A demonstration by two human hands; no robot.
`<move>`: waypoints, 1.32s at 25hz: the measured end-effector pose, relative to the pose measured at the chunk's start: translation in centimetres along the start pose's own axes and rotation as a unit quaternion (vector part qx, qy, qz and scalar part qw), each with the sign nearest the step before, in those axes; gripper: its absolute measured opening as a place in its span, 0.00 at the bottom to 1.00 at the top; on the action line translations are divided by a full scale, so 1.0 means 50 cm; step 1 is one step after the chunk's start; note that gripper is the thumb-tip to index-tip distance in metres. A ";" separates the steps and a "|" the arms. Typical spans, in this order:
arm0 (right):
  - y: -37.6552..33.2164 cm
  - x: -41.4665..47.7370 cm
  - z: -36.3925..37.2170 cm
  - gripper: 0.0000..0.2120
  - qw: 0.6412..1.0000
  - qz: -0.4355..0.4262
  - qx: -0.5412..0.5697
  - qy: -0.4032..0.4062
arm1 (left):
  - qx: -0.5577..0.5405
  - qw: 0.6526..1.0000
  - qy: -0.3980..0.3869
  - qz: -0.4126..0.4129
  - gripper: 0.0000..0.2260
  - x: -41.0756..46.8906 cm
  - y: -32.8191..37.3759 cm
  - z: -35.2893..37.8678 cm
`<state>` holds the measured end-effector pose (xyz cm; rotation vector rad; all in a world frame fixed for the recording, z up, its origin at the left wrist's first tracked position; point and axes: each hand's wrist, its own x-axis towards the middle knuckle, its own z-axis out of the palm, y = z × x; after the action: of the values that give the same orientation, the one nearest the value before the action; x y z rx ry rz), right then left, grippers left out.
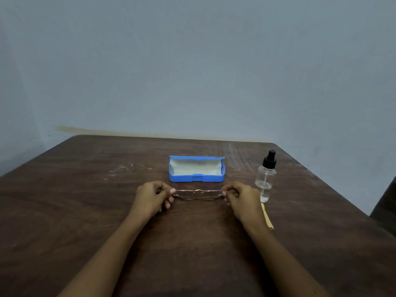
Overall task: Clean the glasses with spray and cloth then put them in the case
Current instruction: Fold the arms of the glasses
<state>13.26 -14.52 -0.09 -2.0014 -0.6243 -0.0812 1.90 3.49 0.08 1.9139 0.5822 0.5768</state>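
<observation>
The thin rose-gold wire-framed glasses sit low over the dark brown wooden surface, folded with the temples crossed behind the lenses, and held at both ends. The left hand pinches the left hinge end between thumb and fingers; the right hand pinches the right end the same way. Whether the frame touches the surface or hangs just above it cannot be told.

Just beyond the glasses lies the blue hard plastic case, lid open and pale lining showing. To the right of the right hand stands the clear spray bottle with a black pump top, and near it on the surface lies a pale yellow strip (probably the folded cloth seen edge-on, though that is a guess).

The step in hand looks like carrying the folded glasses into the case. To do it well, keep the grip on the hinge ends so that no fingertip smears a lens, hold the frame level, and lower it lengthwise into the tray with the lenses toward the lining. Let go only once it rests flat, clear of the lid's closing edge.
</observation>
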 end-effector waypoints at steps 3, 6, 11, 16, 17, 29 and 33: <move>0.002 0.001 0.002 0.05 1.000 -0.007 -0.023 0.001 | 0.009 1.000 -0.009 -0.006 0.06 0.000 0.002 -0.002; 0.004 0.002 0.004 0.05 0.999 -0.018 -0.042 0.000 | 0.019 1.000 -0.018 -0.008 0.06 0.000 0.003 -0.004; 0.004 0.002 0.003 0.05 0.998 -0.028 -0.057 0.008 | 0.022 0.999 -0.028 -0.016 0.06 -0.003 0.008 -0.007; 0.007 0.003 0.001 0.06 0.998 -0.023 -0.062 0.008 | 0.025 0.999 -0.029 -0.013 0.04 -0.006 0.009 -0.008; 0.008 0.004 0.000 0.06 0.998 -0.023 -0.062 0.008 | 0.026 0.999 -0.030 -0.011 0.04 -0.006 0.009 -0.008; -0.009 -0.010 -0.010 0.07 0.991 -0.078 -0.090 0.057 | 0.076 0.991 0.097 0.045 0.06 -0.011 0.008 -0.002; -0.011 -0.012 -0.014 0.06 0.984 -0.118 -0.088 0.097 | 0.096 0.966 0.149 0.190 0.02 -0.028 0.023 0.024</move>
<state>12.61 -15.16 0.52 -2.0495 -0.7455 -0.4833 1.74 1.35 0.48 2.1577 0.4719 1.1021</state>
